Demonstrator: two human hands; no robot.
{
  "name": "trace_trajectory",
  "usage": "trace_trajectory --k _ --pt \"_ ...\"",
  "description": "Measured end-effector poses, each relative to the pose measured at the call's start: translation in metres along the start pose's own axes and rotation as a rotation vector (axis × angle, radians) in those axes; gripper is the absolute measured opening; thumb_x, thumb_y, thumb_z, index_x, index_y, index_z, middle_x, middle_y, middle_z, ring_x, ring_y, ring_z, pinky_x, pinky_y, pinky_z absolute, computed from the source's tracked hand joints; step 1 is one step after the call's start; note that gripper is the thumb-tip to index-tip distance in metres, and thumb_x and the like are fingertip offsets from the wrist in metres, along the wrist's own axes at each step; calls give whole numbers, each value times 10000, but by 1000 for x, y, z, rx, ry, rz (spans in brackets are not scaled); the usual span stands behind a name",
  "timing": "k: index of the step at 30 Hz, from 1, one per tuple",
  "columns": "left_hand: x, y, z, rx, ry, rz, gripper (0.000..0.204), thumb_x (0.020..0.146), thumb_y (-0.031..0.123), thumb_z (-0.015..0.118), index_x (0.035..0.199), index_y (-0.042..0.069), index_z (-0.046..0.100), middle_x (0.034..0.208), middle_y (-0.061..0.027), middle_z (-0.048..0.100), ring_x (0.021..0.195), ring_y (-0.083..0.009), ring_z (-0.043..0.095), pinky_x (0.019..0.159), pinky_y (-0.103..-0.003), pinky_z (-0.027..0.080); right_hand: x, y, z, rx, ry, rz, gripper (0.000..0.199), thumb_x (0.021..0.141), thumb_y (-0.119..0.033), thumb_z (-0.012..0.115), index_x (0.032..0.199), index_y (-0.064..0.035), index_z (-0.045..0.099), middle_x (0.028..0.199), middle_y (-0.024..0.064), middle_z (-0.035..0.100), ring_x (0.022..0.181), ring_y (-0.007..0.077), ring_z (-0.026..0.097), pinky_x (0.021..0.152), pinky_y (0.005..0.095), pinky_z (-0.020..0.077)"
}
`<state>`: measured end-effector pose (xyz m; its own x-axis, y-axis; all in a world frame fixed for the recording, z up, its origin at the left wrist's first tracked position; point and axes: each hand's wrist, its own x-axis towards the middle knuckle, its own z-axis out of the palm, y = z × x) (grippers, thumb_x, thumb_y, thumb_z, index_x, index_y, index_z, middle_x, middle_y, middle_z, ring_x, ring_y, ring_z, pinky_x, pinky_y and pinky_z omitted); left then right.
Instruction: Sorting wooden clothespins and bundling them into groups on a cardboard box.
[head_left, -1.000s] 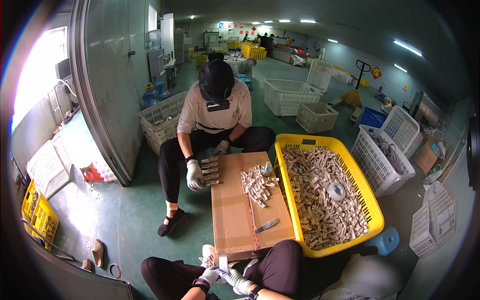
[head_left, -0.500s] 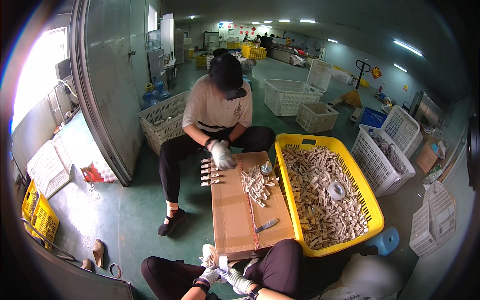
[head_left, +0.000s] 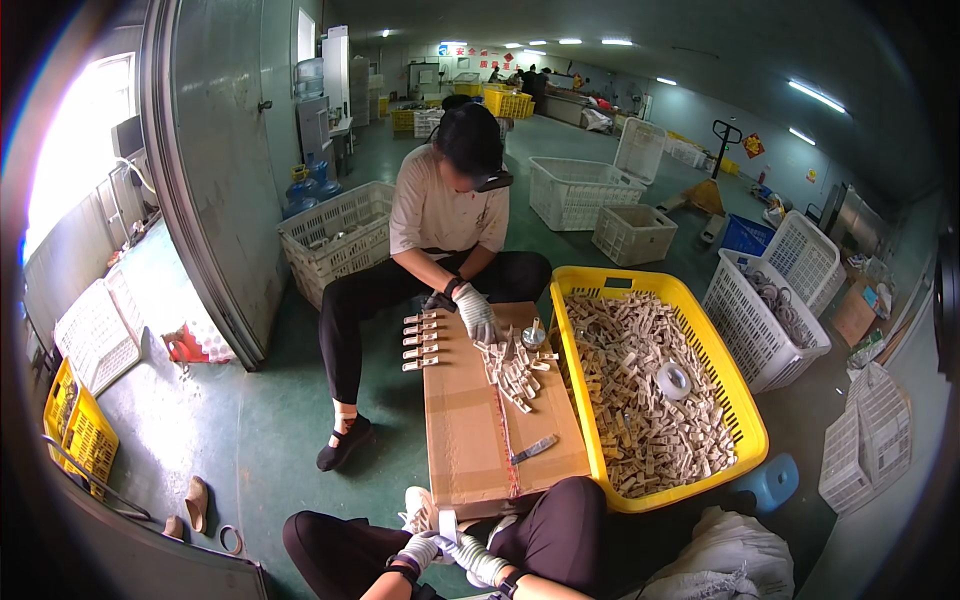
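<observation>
In striped white work gloves, my left hand (head_left: 420, 550) and my right hand (head_left: 476, 562) meet low over my lap. Their fingers close round a flat, pale strip (head_left: 448, 526) whose upper end sticks up at the near edge of the cardboard box (head_left: 460, 430); its kind cannot be made out. On the box lie a putty knife (head_left: 534, 450), a heap of small pale clip-like pieces (head_left: 515, 375) and a small round tin (head_left: 533, 338). A row of several such clips (head_left: 420, 342) lines the left edge. Opposite, a seated co-worker's gloved hand (head_left: 478, 316) reaches to the heap.
A yellow basket (head_left: 745, 440) full of clips, with a tape roll (head_left: 673, 380) on top, stands right of the box. Nearby are a blue stool (head_left: 775, 482), a white sack (head_left: 735, 560) and white crates (head_left: 765, 340). Slippers (head_left: 197, 505) lie at left.
The co-worker's gloved hand has moved from the row of clips rightward to the heap, and their head has shifted right. A blurred round shape at lower right is gone, baring the sack. My hands stay put.
</observation>
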<state>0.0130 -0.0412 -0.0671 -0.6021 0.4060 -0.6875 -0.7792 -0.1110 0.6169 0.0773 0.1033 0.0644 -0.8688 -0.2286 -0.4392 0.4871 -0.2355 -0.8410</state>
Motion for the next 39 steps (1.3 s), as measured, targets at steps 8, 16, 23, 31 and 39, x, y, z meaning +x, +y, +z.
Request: trace_trajectory --k 8,16,23,31,39 --pt "29 -21 -38 738 -273 555 292 932 114 485 1168 -12 601 1084 -107 668 1000 -217 623 874 -287 479 19 20 -2 4 -23 -5 442 949 -304 586 1324 -85 507 1144 14 607 984 139 550 865 274 450" --pt "3 6 19 740 -34 305 291 934 91 482 1177 -22 593 1093 -113 665 1006 -223 623 879 -302 486 12 22 -20 78 20 65 435 946 -328 589 1303 -87 533 1120 15 617 977 113 552 858 267 458" --pt "21 -22 -38 613 -161 432 290 927 63 489 1184 -31 586 1099 -116 663 997 -230 628 877 -318 499 8 4 8 6 -22 50 430 944 -338 585 1297 -97 540 1132 14 619 985 121 554 870 268 454" --pt "-42 44 41 732 98 221 290 923 52 488 1181 -38 585 1093 -123 664 989 -245 629 873 -336 498 6 8 -3 -31 -23 21 425 971 -318 536 1329 -92 497 1136 18 602 976 124 539 863 265 445" --pt "-67 57 57 356 94 -3 289 932 74 479 1179 -28 590 1092 -115 665 1002 -235 622 894 -328 485 3 6 -2 48 75 -30 290 929 -288 623 1151 -104 656 1004 -36 657 908 97 565 822 271 436"
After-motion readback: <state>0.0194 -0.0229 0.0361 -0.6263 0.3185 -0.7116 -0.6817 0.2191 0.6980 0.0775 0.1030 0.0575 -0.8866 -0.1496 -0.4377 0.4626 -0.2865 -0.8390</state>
